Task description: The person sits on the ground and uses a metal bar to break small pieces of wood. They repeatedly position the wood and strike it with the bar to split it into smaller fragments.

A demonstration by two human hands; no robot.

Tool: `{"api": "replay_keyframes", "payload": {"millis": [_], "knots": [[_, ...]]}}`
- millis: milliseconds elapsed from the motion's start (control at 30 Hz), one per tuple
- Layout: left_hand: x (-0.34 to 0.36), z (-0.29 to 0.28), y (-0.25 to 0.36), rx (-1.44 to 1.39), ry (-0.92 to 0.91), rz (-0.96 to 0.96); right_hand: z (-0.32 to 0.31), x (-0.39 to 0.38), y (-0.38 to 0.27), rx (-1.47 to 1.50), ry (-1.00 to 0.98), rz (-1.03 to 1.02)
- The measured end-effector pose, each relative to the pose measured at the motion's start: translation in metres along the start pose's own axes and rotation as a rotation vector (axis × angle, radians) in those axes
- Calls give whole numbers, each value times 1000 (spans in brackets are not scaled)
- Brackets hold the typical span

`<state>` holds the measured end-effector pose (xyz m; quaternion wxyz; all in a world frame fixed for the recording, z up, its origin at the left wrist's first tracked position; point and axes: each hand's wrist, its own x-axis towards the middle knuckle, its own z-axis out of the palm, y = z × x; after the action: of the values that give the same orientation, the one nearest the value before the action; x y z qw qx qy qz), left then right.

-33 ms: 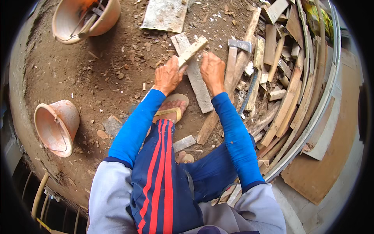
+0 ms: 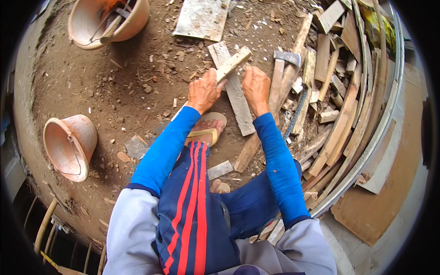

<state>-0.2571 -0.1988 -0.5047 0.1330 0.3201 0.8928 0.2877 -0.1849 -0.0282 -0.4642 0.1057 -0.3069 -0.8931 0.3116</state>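
Observation:
My left hand (image 2: 204,93) is closed around the near end of a short pale wood strip (image 2: 234,63), which slants up to the right. Beneath that strip a longer, weathered board (image 2: 238,103) lies on the soil, the two crossing at an angle. Just right of the strip's far end, my right hand (image 2: 255,88) has its fingers curled in and the thumb pressed to the forefinger; whatever it may hold is too small to make out. A hatchet (image 2: 288,57) lies to the right of this hand, its metal head toward the far side.
Scrap wood (image 2: 341,137) is heaped along a curved metal edge at right, with a blue saw-like blade (image 2: 297,112) beside it. Two clay-coloured buckets stand or lie at left: one (image 2: 87,27) holding tools, the other (image 2: 75,144) tipped. A flat panel (image 2: 204,18) lies at the back.
The whole view has shifted slightly, so the surroundings sit a little differently in the picture. Both hands keep nearly the same grip and place relative to the wood strip.

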Motion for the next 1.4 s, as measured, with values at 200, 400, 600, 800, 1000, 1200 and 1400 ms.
{"api": "replay_keyframes", "payload": {"millis": [200, 400, 600, 800, 1000, 1200, 1400], "knots": [[4, 3, -1, -22, -48, 21, 0, -9, 2, -8, 6, 105], [2, -3, 1, -41, -35, 3, -8, -12, 2, -176, -10, 68], [-3, 5, 6, -26, -36, 5, -22, -2, 15, -99, -97, 85], [8, 1, 7, -13, -161, -70, -32, -12, 17, -277, -149, 194], [5, 3, -28, -13, -70, -13, -116, -96, 88, -133, 143, 286], [20, -10, -13, -8, -128, -33, -29, 1, -115, 504, 20, 62], [5, 58, -73, -342, 166, 61, -8, 114, -283, 608, 25, -643]]}}
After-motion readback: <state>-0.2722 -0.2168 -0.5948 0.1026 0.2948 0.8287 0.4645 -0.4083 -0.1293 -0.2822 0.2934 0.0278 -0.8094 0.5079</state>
